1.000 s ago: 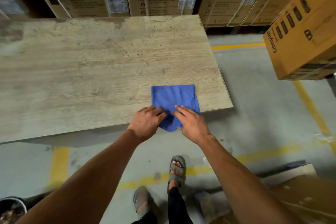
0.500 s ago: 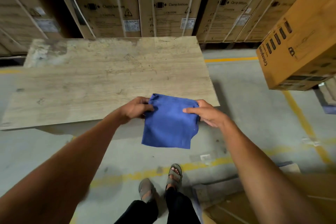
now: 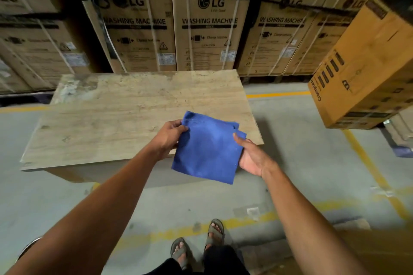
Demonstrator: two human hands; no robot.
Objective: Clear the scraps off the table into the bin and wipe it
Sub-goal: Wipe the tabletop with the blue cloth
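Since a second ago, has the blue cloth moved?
Yes. The blue cloth has come up off the table, toward its near edge, held by both hands.

The blue cloth [image 3: 206, 147] hides the right hand's fingers and part of the desk's [image 3: 125, 123] near edge. The picture's top edge cuts off the cartons [image 3: 207, 22]; their small print is blurred.

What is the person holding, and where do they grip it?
A folded blue cloth, held off the table: left hand pinches its upper left corner, right hand supports its right edge.
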